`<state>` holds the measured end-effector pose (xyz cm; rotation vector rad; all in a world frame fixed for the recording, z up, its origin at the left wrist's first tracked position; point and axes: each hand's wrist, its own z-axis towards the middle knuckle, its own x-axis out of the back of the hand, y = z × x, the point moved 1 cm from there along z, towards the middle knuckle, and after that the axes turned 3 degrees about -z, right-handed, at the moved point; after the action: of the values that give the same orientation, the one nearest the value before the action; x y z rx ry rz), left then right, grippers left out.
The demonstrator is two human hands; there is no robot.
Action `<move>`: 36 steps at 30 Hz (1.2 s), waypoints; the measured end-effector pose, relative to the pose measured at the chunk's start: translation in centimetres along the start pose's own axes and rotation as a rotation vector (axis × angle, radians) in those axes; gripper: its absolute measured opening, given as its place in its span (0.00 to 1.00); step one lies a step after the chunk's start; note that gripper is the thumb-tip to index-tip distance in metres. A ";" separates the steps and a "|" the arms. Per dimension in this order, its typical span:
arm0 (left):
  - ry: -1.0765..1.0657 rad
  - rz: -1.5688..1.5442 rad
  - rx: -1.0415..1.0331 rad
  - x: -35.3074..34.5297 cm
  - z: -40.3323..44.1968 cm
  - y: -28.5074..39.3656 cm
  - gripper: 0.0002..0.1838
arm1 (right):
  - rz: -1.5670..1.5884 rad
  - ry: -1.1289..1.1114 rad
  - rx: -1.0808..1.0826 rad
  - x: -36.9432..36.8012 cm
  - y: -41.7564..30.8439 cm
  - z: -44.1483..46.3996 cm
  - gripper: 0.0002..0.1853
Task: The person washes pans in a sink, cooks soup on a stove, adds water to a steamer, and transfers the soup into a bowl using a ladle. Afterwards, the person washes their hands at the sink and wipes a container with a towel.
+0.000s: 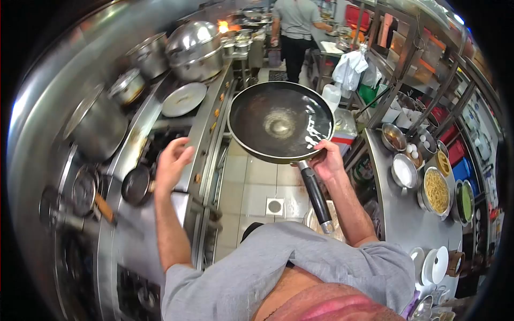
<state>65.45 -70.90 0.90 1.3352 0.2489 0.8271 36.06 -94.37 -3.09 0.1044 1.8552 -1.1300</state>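
A large black frying pan (257, 120) is held up in front of me, its wet inside facing up and catching the light. My right hand (327, 162) grips it by the near right rim, thumb on top, beside where the black handle (315, 195) joins. The handle slants down toward my chest. My left hand (174, 165) is raised over the stove's edge, fingers loosely bent and apart, holding nothing. Behind it, a small dark pan (136, 187) rests on the stove.
Along the left stove stand large pots (96, 125), a domed steamer (194, 51) and a white plate (184, 100). The right counter (396, 214) carries bowls, noodles (436, 190) and white dishes (435, 266). Farther down the aisle stands another person (295, 32) near a flame (223, 26).
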 end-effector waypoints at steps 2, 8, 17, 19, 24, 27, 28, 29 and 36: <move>0.013 0.057 -0.019 1.9 5.3 -0.6 0.17 | -0.043 -0.028 0.022 1.0 -0.6 6.5 0.05; 0.098 0.295 -0.137 7.4 23.6 -4.0 0.17 | 0.001 0.051 0.093 -1.4 -2.3 21.5 0.04; 0.070 0.584 -0.405 6.3 56.6 -6.7 0.20 | -0.007 -0.002 0.134 -5.7 -6.1 40.1 0.15; 0.090 0.730 -0.511 6.0 64.0 -7.5 0.20 | 0.012 0.005 0.113 -4.4 -6.8 45.4 0.09; 0.207 0.982 -0.515 5.7 78.3 -7.0 0.24 | -0.033 -0.007 0.139 -6.0 -10.1 54.2 0.07; 0.225 1.083 -0.486 6.9 85.3 -7.6 0.25 | -0.053 0.016 0.154 -6.8 -11.9 58.8 0.08; 0.262 1.084 -0.464 7.5 87.3 -7.8 0.25 | -0.059 -0.006 0.138 -7.2 -12.3 60.4 0.07; 0.300 1.085 -0.434 8.5 89.0 -8.4 0.26 | -0.067 -0.028 0.114 -7.5 -12.6 61.9 0.07; 0.162 1.174 -0.252 10.2 97.8 -10.8 0.24 | -0.060 -0.097 0.114 -10.9 -13.7 71.3 0.13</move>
<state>135.59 -138.25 18.96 1.1048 -0.5715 1.8694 82.75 -150.64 3.71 0.0582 1.7181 -1.2610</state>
